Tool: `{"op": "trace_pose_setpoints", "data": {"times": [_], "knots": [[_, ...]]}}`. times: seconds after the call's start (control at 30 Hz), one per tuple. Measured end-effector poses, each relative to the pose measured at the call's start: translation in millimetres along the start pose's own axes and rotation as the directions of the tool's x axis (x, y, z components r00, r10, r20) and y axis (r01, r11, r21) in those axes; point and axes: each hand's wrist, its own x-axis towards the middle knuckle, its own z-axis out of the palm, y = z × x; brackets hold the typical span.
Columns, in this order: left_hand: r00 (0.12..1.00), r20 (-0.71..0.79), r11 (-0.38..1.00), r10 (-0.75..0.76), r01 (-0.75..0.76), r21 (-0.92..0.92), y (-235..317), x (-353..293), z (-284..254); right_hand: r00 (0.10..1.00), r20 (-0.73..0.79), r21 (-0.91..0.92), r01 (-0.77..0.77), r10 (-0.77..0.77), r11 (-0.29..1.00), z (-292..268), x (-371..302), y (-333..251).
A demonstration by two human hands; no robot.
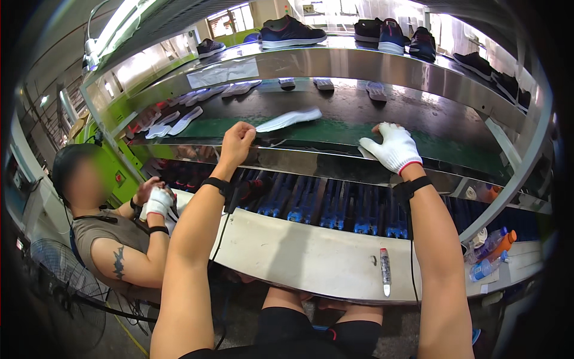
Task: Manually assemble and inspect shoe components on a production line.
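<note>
My bare left hand [238, 142] is closed, its fingertips pinching the near end of a white shoe sole [289, 119]. The sole reaches out to the right over the dark green conveyor belt [335, 133], its far end slightly blurred. Over the belt's near edge lies my right hand [394, 147] in a white knitted glove, thumb apart from the fingers and nothing visible in it. Its fingertips look bare. Each wrist wears a black band with a cord. Several more soles, among them a white pair [173, 124], rest farther back on the belt.
Dark sneakers [293, 31] stand on the metal shelf above. Below the belt run blue rollers [323, 209], then a white worktop [299, 245] bearing a slim white-tipped tube [385, 272]. Plastic bottles [490, 263] are at right. A co-worker [119, 239] with a gloved hand sits at left.
</note>
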Motion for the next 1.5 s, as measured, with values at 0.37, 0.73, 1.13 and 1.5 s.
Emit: {"op": "trace_pose_setpoints", "data": {"times": [0.37,0.73,1.13,1.5], "knots": [[0.996,0.083,0.951,0.012,0.015,-0.308,16,-25,21,0.995,-0.057,-0.005,0.084,-0.084,0.996,6,-17,8],[0.929,0.291,0.926,0.231,-0.118,-0.359,120,-71,90,0.960,-0.094,0.021,0.266,-0.263,0.964,5,-18,18],[0.561,0.774,0.818,0.295,-0.566,0.099,48,-123,102,0.964,-0.027,-0.029,0.265,-0.266,0.964,7,-13,8],[0.770,0.272,0.446,-0.577,0.018,0.895,-154,-86,74,0.961,-0.113,0.009,0.257,-0.254,0.966,7,-16,9]]}}
